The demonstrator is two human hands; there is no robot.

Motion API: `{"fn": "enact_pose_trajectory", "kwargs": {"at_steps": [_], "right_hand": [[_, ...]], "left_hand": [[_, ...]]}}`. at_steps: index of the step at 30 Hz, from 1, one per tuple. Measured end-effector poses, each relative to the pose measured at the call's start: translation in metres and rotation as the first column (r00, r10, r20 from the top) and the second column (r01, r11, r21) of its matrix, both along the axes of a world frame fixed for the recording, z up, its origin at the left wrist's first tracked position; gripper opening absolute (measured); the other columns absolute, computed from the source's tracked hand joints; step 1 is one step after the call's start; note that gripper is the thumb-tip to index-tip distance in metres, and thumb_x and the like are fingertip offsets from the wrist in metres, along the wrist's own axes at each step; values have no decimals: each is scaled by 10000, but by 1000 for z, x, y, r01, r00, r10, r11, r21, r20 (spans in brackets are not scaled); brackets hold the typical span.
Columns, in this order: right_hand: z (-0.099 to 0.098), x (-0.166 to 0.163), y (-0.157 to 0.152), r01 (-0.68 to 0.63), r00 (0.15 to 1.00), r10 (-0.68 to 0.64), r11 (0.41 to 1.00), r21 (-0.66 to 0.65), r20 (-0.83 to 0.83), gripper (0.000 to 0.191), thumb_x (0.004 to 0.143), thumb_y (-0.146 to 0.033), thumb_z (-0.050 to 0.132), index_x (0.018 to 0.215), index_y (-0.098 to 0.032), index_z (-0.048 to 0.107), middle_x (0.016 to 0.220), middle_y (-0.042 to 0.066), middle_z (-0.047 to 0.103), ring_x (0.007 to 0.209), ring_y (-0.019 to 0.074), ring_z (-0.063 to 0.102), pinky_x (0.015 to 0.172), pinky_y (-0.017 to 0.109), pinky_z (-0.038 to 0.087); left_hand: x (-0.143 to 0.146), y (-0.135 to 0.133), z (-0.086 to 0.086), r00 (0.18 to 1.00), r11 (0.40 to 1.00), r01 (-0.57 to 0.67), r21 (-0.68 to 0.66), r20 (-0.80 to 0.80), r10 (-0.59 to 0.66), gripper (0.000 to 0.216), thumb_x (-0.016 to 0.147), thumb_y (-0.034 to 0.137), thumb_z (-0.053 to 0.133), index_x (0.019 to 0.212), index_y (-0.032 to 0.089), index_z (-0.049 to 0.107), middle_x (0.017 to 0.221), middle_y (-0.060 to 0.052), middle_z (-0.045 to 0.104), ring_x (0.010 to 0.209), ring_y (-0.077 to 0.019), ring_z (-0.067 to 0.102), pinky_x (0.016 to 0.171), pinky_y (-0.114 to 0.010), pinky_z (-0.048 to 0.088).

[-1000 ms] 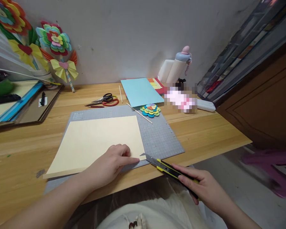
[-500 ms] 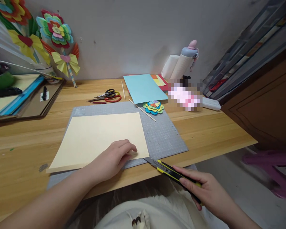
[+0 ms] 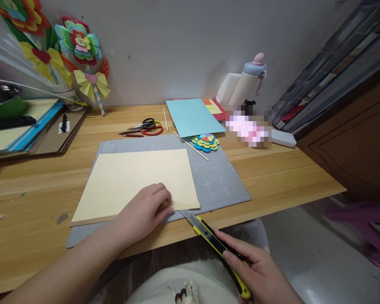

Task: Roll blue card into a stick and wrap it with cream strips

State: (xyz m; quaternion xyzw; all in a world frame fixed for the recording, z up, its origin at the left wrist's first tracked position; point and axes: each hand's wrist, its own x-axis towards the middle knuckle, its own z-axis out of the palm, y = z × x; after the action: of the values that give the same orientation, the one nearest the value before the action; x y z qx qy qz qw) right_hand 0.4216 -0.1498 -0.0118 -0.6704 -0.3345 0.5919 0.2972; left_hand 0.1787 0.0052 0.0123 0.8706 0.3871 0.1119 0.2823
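A pale yellow sheet of paper (image 3: 139, 173) lies on the grey cutting mat (image 3: 220, 181), its near edge folded over in a narrow strip. My left hand (image 3: 148, 211) rests at that near edge, fingers curled and thumb pressed against the fold. In my right hand (image 3: 250, 261) is a black and yellow utility knife (image 3: 215, 245), gripped by its handle. Its blade is out and points up and left, with the tip at the folded edge, just right of my left hand's fingers. Whether the tip is inside the fold I cannot tell.
Behind the mat lie scissors (image 3: 142, 126), a light blue sheet (image 3: 194, 116) and a layered paper flower (image 3: 205, 142). A thin stick (image 3: 190, 145) crosses the mat's far edge. A bottle (image 3: 247, 82) stands by the wall; paper flowers (image 3: 80, 40) stand at left.
The knife has moved left along the paper's near edge and now points more steeply upward. My left hand's fingers have drawn in closer to the fold, and the strip's right end now shows.
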Motion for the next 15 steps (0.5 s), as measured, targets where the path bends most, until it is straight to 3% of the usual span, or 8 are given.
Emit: {"fn": "enact_pose_trajectory", "kwargs": {"at_steps": [5, 8, 12, 15], "right_hand": [[7, 11, 4, 29, 997, -33, 997, 68, 70, 514, 743, -558, 628, 1178, -286, 661, 1212, 47, 644, 353, 46, 499, 299, 195, 476], [7, 22, 4, 44, 990, -58, 993, 106, 127, 515, 738, -551, 630, 1176, -280, 662, 1224, 42, 639, 535, 143, 647, 302, 200, 489], [7, 42, 5, -16, 964, -54, 965, 262, 261, 383, 757, -474, 646, 1089, -296, 711, 1145, 30, 685, 995, 275, 661, 584, 237, 600], [5, 50, 3, -10, 941, -97, 950, 313, 324, 335, 783, -452, 625, 1075, -317, 715, 1120, 21, 696, 1061, 279, 634, 679, 261, 602]], "left_hand": [[-11, -6, 6, 988, 994, -110, -20, -109, 108, 156, 866, 283, 520, 746, 192, 561, 816, -24, 563, 788, -176, 512, 697, -309, 392], [3, -10, 5, 992, 990, -117, -74, -49, 114, 142, 854, 261, 544, 736, 191, 580, 815, -27, 579, 804, -177, 527, 707, -305, 403], [34, -16, 0, 993, 993, -112, -40, 24, 113, 121, 850, 242, 548, 747, 191, 586, 815, -36, 586, 799, -186, 532, 710, -315, 416], [42, -18, -1, 995, 996, -91, -2, 43, 91, 112, 869, 168, 476, 872, 196, 585, 919, -51, 593, 854, -192, 533, 747, -330, 423]]}}
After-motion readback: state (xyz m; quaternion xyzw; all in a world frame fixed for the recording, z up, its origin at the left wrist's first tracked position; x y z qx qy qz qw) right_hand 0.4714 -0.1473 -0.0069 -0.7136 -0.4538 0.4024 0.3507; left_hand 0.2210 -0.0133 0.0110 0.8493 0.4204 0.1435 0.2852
